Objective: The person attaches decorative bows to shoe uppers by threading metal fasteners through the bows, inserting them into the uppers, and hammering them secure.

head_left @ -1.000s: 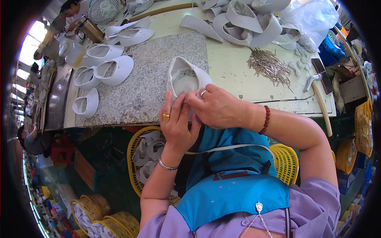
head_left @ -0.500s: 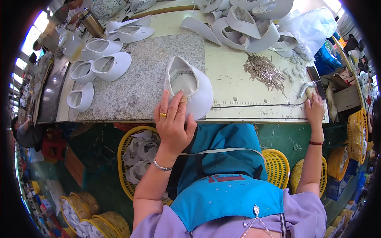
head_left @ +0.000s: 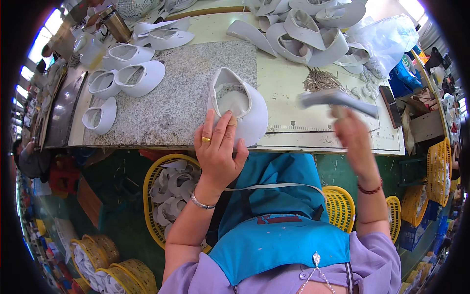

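A white shoe upper (head_left: 255, 117) lies at the near edge of the table, partly on the grey stone slab (head_left: 171, 103). My left hand (head_left: 218, 152) rests flat on its lower part, fingers stretched out beside the opening and thumb apart. A tan wrap goes around one finger. Its fingertips press the upper down against the surface. My right hand (head_left: 356, 139), blurred by motion, grips a hammer (head_left: 338, 98) by its handle, raised to the right of the upper. The grey metal head is smeared as well, and most of the handle is hidden in my fist.
Several white uppers (head_left: 142, 78) stand on the slab's left. A heap of them (head_left: 303, 27) fills the back right, near a plastic bag (head_left: 387, 34). Thin metal pieces (head_left: 320, 78) lie behind the hammer. A dark bar (head_left: 390, 105) rests at right. Below stands a yellow basket (head_left: 148, 196) of white pieces.
My right hand has picked the hammer up from the table's right side and swung it left. My left hand stays on the upper; the whole view has shifted slightly.
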A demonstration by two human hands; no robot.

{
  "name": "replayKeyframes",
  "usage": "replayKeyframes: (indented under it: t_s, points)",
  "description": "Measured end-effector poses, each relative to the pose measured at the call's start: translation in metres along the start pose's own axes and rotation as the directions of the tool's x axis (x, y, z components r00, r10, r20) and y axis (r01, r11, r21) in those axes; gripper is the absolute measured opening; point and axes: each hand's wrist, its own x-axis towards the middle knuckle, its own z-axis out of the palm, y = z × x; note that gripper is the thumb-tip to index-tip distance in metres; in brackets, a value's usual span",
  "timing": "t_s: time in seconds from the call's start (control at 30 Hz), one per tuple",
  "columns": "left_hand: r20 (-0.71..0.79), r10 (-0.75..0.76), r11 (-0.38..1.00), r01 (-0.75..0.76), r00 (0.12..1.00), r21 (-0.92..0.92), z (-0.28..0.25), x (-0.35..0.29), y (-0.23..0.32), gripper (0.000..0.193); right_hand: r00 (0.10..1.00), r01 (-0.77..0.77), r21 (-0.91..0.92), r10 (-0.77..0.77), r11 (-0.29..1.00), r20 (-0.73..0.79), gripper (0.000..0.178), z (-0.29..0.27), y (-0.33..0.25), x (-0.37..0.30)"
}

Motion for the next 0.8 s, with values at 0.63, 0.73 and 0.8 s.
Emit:
replayKeyframes:
  t_s: [0.63,0.73,0.8]
  points:
    - [-0.027,0.007,1.0,-0.007,1.0,-0.007,0.003,-0.001,0.001,0.038,0.921,0.388,-0.265,-0.385,0.883,0.066,0.015,0.093,-0.036,0.017]
    - [-0.019,-0.005,1.0,0.005,1.0,0.013,0.002,0.0,-0.001,0.038,0.916,0.401,-0.234,-0.393,0.886,0.081,0.012,0.082,-0.043,0.027]
    - [-0.003,-0.008,1.0,0.008,1.0,0.019,0.001,-0.002,-0.002,0.038,0.898,0.426,-0.133,-0.437,0.895,-0.059,0.017,0.075,-0.063,0.028]
